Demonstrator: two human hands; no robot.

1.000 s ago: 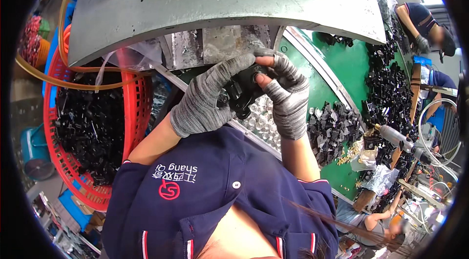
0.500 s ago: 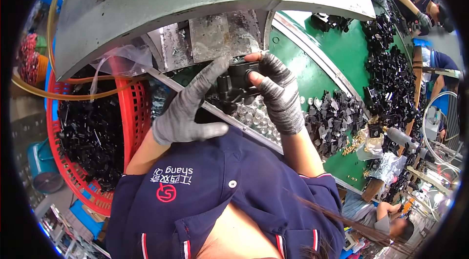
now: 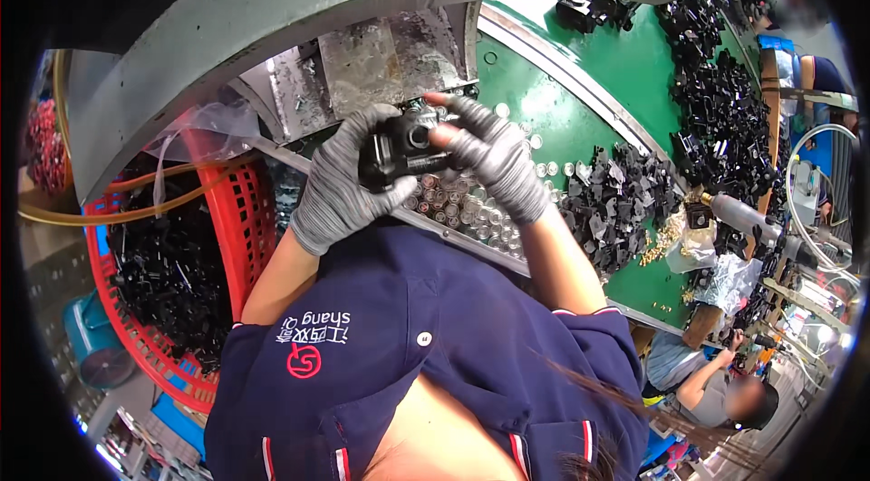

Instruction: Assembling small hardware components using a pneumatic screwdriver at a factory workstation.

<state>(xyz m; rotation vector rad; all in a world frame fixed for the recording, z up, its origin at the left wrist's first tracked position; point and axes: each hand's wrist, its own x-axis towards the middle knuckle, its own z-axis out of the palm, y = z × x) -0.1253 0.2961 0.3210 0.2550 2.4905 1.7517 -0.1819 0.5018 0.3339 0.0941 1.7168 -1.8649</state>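
Observation:
A black molded part with a round opening (image 3: 399, 150) is held in front of my chest, over the near edge of the green table. My gloved left hand (image 3: 340, 186) wraps around its left side, the thumb along the near edge. From the right, my gloved right hand (image 3: 494, 159) grips the part, with bare fingertips showing past the glove beside the round opening. Some of the part is hidden by my fingers. Just below my hands lies a pile of small round silvery pieces (image 3: 485, 223). Small black flat pieces (image 3: 607, 209) are heaped to the right of my right hand.
A grey curved machine frame (image 3: 362, 5) arches ahead. To the left stands a red basket (image 3: 246, 227) of black parts. Brass pieces (image 3: 664, 238) and a long heap of black parts (image 3: 720, 109) lie on the green table (image 3: 544, 105). Other people work at the right.
My left hand has closed around the black part, where its fingers were spread beside it. The part has turned and come slightly left. The view has shifted a little.

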